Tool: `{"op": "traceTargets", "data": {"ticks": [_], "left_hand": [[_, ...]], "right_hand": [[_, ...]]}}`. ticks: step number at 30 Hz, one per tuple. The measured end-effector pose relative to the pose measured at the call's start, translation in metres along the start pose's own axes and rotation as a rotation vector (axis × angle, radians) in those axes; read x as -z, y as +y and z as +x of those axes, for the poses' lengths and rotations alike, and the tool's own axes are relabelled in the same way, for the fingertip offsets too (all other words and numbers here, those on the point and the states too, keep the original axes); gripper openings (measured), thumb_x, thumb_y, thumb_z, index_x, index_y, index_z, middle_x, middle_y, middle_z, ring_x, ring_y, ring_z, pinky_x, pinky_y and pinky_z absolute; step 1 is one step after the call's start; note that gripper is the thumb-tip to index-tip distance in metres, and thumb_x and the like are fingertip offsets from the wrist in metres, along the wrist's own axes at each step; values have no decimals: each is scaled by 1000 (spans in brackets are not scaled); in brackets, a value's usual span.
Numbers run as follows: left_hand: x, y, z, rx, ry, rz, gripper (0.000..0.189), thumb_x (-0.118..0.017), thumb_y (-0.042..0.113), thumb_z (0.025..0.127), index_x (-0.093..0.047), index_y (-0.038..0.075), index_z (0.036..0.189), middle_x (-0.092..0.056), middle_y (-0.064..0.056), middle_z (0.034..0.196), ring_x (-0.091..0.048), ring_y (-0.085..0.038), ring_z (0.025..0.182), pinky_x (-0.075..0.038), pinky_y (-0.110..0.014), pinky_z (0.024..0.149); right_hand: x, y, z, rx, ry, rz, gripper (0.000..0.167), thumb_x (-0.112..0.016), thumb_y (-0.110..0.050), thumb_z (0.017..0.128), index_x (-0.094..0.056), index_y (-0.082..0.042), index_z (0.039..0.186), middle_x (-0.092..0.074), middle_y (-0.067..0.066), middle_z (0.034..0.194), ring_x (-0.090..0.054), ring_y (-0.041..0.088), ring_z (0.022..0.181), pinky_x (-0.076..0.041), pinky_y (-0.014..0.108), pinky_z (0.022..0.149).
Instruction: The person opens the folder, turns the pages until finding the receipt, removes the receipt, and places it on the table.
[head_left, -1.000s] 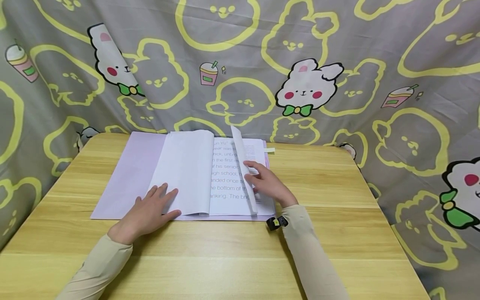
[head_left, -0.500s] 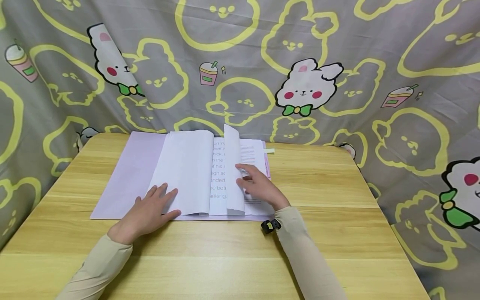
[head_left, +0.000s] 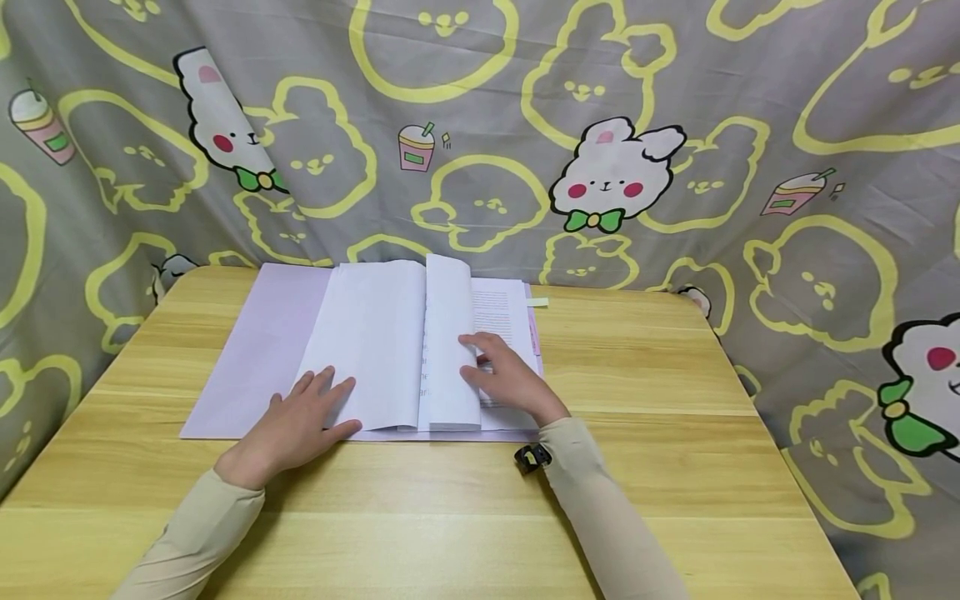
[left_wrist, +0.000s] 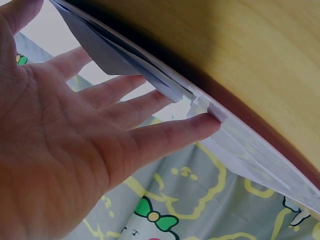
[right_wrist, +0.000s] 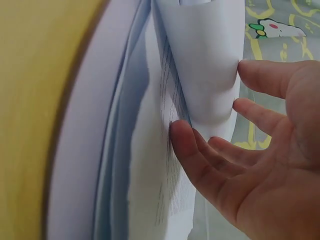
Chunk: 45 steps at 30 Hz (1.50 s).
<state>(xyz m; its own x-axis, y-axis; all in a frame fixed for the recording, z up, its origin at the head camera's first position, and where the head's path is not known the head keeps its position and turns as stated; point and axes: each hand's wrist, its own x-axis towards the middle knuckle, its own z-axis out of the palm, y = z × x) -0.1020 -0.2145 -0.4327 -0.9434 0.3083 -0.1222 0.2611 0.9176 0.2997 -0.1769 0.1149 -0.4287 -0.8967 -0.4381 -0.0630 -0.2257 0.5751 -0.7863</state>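
Observation:
A book with a pale purple cover [head_left: 258, 358] lies spread on the wooden table. My left hand [head_left: 300, 425] rests with spread fingers on its white left-hand page [head_left: 375, 333]. In the left wrist view, the fingers of my left hand [left_wrist: 115, 115] reach over the lower edges of the pages. On the book's right side, a curled white leaf [head_left: 450, 333] bends over to the left, covering most of the large print below. The fingertips of my right hand [head_left: 506, 375] touch its bent right side. The right wrist view has thumb and forefinger of my right hand [right_wrist: 270, 130] against the leaf [right_wrist: 207, 65].
A page of small print [head_left: 495, 304] shows right of the curled leaf. A pale tab [head_left: 538, 302] sticks out at the book's right edge. Behind the wooden table [head_left: 637, 358] hangs a grey curtain [head_left: 495, 125] with cartoon animals. A black band [head_left: 532, 458] is on my right wrist.
My right hand has moved left, and the leaf has gone from standing nearly upright to curling over leftward, hiding more of the large print. My left hand stays in place.

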Motion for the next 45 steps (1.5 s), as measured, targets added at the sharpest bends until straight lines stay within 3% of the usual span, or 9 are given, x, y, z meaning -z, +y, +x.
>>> {"op": "traceTargets", "data": {"ticks": [16, 29, 35, 45], "left_hand": [[0, 0, 0, 2, 3, -11, 76, -62, 54, 98, -45, 7, 154, -33, -31, 159, -29, -59, 143, -28, -87, 96], [1, 0, 3, 42, -17, -29, 80, -41, 64, 103, -36, 7, 159, -31, -29, 161, -27, -58, 145, -24, -86, 99], [0, 0, 4, 46, -13, -25, 87, -40, 72, 99, -34, 10, 160, -33, -27, 161, -30, -57, 145, -25, -86, 98], [0, 1, 4, 49, -10, -16, 88, -45, 71, 98, -33, 9, 160, -33, -29, 160, -30, -57, 144, -25, -86, 99]], "right_hand": [[-8, -7, 1, 27, -10, -70, 53, -59, -26, 104, -46, -17, 154, -29, 14, 165, -58, 29, 128, -47, 49, 106], [-15, -14, 0, 37, -29, -105, 57, -60, -29, 103, -43, -16, 156, -30, 12, 165, -57, 27, 129, -50, 45, 104], [-21, -17, -1, 40, -32, -150, 57, -60, -28, 103, -44, -17, 156, -30, 12, 165, -57, 28, 132, -48, 45, 108], [-27, -21, -1, 59, -40, -217, 55, -61, -28, 102, -47, -18, 154, -31, 12, 165, -45, 31, 144, -40, 47, 115]]}}
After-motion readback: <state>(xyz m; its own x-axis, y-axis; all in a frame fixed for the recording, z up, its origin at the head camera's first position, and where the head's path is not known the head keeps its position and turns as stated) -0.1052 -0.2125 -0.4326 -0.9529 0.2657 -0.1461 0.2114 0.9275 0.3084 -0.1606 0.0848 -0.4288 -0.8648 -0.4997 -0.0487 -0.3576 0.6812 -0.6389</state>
